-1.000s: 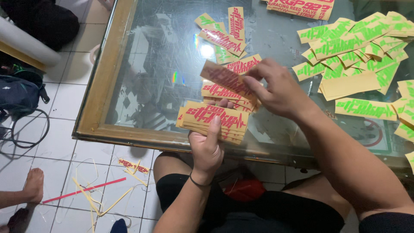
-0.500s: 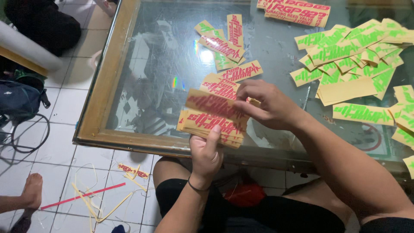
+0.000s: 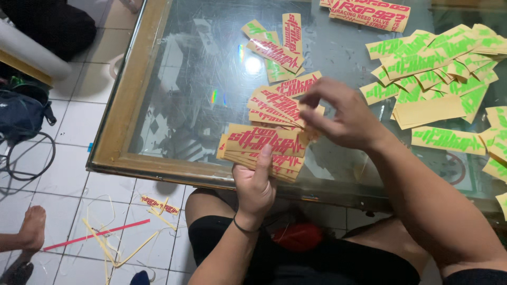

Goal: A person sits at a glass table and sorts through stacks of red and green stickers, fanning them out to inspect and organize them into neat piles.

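A glass table [image 3: 174, 79] with a wooden rim fills most of the frame, over a white tiled floor [image 3: 68, 121] at the left. Green stickers [image 3: 433, 63] lie heaped at the upper right of the table, with a red stack [image 3: 372, 13] at the top edge and a few mixed stickers [image 3: 274, 45] at upper centre. A dark bag [image 3: 21, 113] sits at the left edge, above a bare foot [image 3: 31, 229] of another person at lower left. Paper strips [image 3: 116, 237] lie scattered on the tiles at lower left.

In the centre, the left hand [image 3: 256, 187] holds a stack of red stickers [image 3: 261, 150] over the table's near edge, thumb pressed on top, fingers curled beneath. Just above it a loose fan of red stickers [image 3: 277, 103] rests on the glass. The right hand [image 3: 343, 116] hovers at the fan's right end, fingers bent and narrowly spread, fingertips touching the fan's edge; whether it pinches a sticker I cannot tell.
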